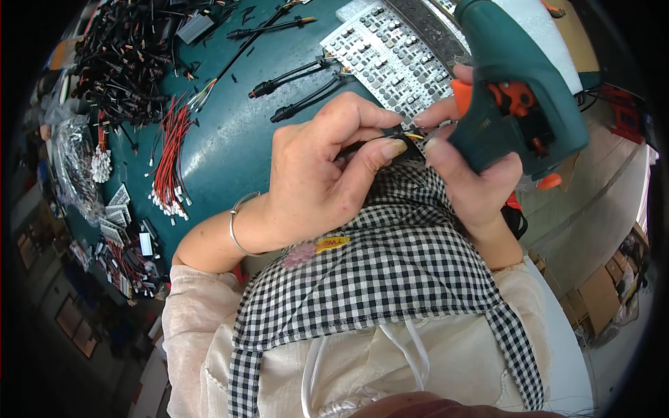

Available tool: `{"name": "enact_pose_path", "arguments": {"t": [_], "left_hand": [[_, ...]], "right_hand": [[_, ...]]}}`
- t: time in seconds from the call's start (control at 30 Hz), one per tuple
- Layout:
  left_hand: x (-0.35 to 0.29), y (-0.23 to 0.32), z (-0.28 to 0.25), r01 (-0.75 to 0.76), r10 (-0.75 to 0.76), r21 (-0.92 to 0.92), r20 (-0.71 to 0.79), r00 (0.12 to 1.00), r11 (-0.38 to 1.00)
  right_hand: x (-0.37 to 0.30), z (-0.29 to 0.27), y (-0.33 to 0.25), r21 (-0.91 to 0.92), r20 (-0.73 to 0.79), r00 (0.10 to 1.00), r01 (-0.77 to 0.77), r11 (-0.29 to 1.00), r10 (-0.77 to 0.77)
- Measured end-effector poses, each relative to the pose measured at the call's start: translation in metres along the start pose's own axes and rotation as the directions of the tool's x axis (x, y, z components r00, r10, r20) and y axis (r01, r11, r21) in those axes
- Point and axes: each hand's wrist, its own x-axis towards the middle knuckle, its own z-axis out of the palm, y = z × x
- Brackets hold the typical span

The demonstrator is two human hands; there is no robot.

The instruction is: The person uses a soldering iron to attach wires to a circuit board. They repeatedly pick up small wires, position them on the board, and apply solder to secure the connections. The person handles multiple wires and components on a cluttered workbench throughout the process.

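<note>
My left hand [320, 153] is closed, its thumb and index finger pinching a black cable [390, 136] above my apron. Short yellow and white wires [414, 136] come out of the cable end, between my two hands. From the right, my right hand [474, 174] reaches in with thumb and index fingertips close together at the wire ends. A green gun-shaped tool [536, 76] with an orange trigger, like a glue gun, rests within that hand and hides most of the palm and other fingers. Beyond the fingertips lies a panel of white circuit boards [383, 56] with many small parts.
Black cables [296, 80] lie on the green table [230, 132]. A large heap of black cables [125, 63] fills the far left. Nearer are red and black wires [174, 153] with white connectors and a clear plastic bag [77, 160]. Cardboard boxes [599, 299] stand at the right.
</note>
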Motion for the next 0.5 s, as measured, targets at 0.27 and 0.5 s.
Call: {"name": "enact_pose_path", "arguments": {"t": [0.27, 0.5], "left_hand": [[-0.0021, -0.0058, 0.0019, 0.017, -0.013, -0.098, 0.04, 0.999, 0.995], [-0.0018, -0.0032, 0.0037, -0.052, 0.052, -0.008, -0.006, 0.999, 0.999]], "right_hand": [[0.0023, 0.0014, -0.001, 0.164, -0.09, 0.993, -0.061, 0.985, 0.077], [0.0007, 0.0017, -0.0015, 0.208, -0.126, 0.99, -0.043, 0.977, 0.07]]}}
